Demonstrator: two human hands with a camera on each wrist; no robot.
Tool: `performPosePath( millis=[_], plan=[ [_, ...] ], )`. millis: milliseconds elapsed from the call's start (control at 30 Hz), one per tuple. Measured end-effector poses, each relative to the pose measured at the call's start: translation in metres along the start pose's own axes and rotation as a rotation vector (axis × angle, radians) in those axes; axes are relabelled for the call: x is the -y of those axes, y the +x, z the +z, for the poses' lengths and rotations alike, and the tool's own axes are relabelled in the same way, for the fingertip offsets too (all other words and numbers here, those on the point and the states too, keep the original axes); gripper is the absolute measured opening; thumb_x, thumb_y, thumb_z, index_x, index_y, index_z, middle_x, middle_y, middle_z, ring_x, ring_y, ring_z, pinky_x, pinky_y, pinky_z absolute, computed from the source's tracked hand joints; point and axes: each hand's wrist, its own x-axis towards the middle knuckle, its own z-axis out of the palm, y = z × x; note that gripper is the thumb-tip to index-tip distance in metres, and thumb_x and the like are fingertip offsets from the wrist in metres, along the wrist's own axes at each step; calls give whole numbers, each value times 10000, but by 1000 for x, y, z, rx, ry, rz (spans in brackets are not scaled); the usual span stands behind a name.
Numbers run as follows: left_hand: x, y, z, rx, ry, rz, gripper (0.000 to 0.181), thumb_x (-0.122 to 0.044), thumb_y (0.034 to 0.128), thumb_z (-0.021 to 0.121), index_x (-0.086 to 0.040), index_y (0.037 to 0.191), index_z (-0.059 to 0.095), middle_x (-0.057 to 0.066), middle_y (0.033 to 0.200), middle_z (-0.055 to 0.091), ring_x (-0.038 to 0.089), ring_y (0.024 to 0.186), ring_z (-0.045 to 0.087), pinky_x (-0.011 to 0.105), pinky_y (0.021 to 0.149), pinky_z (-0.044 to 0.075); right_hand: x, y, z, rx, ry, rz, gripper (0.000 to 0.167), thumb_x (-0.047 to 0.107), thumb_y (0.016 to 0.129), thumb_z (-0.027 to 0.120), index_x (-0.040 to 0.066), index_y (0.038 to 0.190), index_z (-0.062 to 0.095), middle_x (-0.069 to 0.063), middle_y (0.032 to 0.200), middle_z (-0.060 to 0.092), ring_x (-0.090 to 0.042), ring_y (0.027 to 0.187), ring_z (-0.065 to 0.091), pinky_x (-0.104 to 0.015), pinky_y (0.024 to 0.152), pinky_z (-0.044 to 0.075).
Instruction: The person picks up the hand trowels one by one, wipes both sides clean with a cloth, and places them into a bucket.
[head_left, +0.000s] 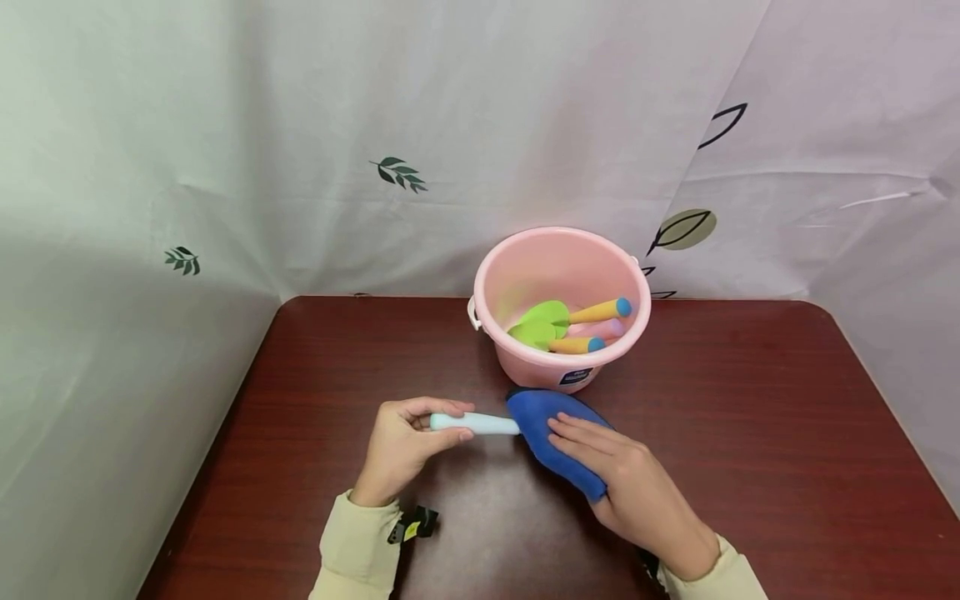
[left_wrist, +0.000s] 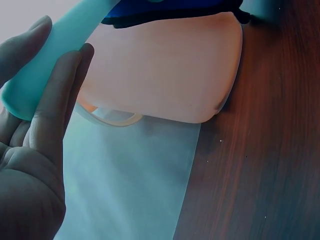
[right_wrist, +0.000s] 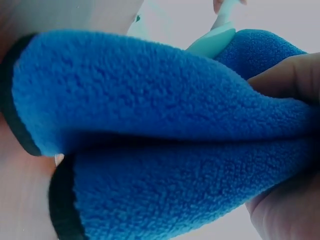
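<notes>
My left hand [head_left: 405, 446] pinches the pale blue-green handle [head_left: 480, 424] of what looks like a toy shovel between thumb and fingers. Its broad end [right_wrist: 215, 42] shows partly in the right wrist view; the cloth hides the rest. A fuzzy blue cloth [head_left: 540, 417] with dark edging is folded over that end. My right hand [head_left: 630, 475] grips the cloth, fingers laid over its top and the thumb side below. In the left wrist view the handle [left_wrist: 55, 60] slants up from the left palm towards the cloth.
Just beyond the hands, a pink bucket [head_left: 525, 362] stands near the back edge of the dark red table [head_left: 750, 417]. Inside lie green toy tools [head_left: 543, 321] with yellow handles and a pink handle [head_left: 607, 327]. Pale curtains [head_left: 450, 108] surround the table's back and sides.
</notes>
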Motion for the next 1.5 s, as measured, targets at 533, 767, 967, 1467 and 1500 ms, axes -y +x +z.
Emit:
performPosePath(
  millis=[533,767,967,1467,1500],
  plan=[
    [-3,-1,-9,-2,8,48,231,11,724,880,44,914,752,155,994,757,233,874,737,308,704,598,-11,-3,-5,4,-44,109,578,-142,642,734,70,1179,743,-42,1272,684,-241,1158,660,-140,1064,331],
    [-3,-1,-11,-22,-8,70,230,70,712,864,79,904,737,193,975,749,210,836,733,276,678,588,-14,-3,-8,13,-81,153,527,-129,660,719,73,1146,759,-29,1238,701,-234,1121,680,-397,893,553],
    [-4,-1,-12,-19,-11,69,232,54,718,868,76,907,735,182,983,752,210,849,733,277,690,590,-15,-4,-12,6,-98,181,472,-113,684,719,64,1118,769,-32,1205,715,-245,1077,698,-443,835,577],
    [-3,-1,-17,-27,-25,63,237,56,716,868,80,901,722,156,980,758,209,836,730,272,680,586,-23,-7,-24,-81,-167,244,444,-100,671,657,84,1054,785,-3,1099,748,-230,1001,718,-446,778,583],
    [-3,-1,-18,-30,-27,63,236,61,716,866,82,901,722,160,978,757,210,835,729,270,678,585,-23,-7,-24,-93,-170,252,438,-96,674,654,80,1054,783,-5,1104,747,-228,1002,718,-445,778,582]
  ],
)
